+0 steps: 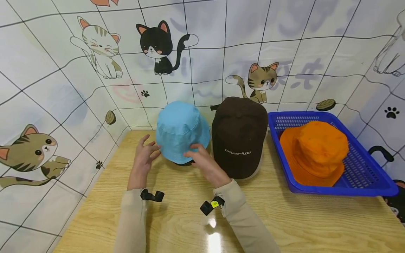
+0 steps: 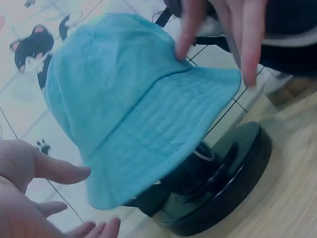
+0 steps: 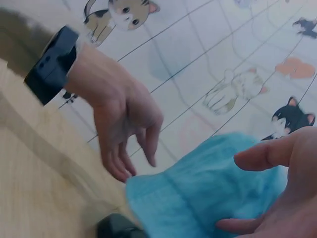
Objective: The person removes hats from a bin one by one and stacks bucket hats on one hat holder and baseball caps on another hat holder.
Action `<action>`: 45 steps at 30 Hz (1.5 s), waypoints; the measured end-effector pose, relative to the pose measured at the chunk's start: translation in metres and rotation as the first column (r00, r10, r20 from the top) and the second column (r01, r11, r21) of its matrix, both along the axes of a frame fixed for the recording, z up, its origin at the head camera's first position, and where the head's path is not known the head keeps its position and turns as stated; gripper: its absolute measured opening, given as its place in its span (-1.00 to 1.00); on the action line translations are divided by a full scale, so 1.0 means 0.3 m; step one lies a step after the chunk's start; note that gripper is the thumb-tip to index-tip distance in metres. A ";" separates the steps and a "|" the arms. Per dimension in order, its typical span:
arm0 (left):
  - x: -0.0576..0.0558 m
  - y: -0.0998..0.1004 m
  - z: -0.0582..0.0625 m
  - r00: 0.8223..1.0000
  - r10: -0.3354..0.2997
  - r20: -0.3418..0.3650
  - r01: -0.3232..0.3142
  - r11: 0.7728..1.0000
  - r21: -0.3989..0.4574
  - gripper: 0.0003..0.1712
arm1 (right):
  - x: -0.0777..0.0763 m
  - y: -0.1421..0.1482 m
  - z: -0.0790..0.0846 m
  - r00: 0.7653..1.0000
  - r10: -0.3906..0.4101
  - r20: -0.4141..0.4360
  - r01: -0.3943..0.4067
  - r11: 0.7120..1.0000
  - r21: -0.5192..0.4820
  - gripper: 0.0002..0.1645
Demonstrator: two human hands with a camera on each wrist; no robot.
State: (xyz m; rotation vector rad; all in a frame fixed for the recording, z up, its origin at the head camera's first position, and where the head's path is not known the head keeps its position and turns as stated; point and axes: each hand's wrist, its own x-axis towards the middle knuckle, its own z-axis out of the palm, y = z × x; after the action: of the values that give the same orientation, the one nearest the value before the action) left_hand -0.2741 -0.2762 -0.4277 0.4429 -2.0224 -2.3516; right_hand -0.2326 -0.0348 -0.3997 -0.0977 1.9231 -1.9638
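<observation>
A light blue bucket hat (image 1: 181,130) sits on a black round-based stand (image 2: 223,183), partly hidden under the brim in the head view. My left hand (image 1: 145,156) is at the hat's left side, fingers spread and loosely bent. In the left wrist view, its thumb lies close to the brim; whether it touches I cannot tell. At the hat's right front is my right hand (image 1: 205,161), thumb and fingers apart and near the cloth. Neither hand grips the hat. The right wrist view shows both hands either side of the hat (image 3: 198,183).
A dark brown cap (image 1: 238,140) lettered COLORADO stands just right of the blue hat. Farther right, a blue plastic basket (image 1: 341,190) holds an orange bucket hat (image 1: 321,147). Behind the wooden table (image 1: 177,218) is a wall covering (image 1: 209,63) printed with cats.
</observation>
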 end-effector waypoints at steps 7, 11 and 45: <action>0.051 0.056 0.097 0.971 0.175 -0.161 -0.221 0.912 -0.344 -0.20 | 0.071 0.062 0.128 0.972 0.075 -0.224 -0.051 0.993 0.109 -0.24; 0.085 0.120 0.156 0.913 0.237 -0.333 -0.357 0.858 -0.369 -0.35 | 0.093 0.135 0.180 0.921 0.107 -0.374 -0.108 0.994 0.016 -0.44; 0.323 1.005 0.089 0.649 -0.518 -0.558 0.196 0.822 -0.535 -0.70 | 0.081 1.210 0.293 0.869 0.225 -0.441 0.293 0.485 0.824 -0.54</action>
State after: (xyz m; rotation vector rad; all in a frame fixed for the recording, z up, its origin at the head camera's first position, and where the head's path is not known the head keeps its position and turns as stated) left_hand -0.1771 0.0252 -0.4010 -0.8260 -2.2223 -1.6738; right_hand -0.2084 0.3282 -0.3118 -0.3002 3.0706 -0.7091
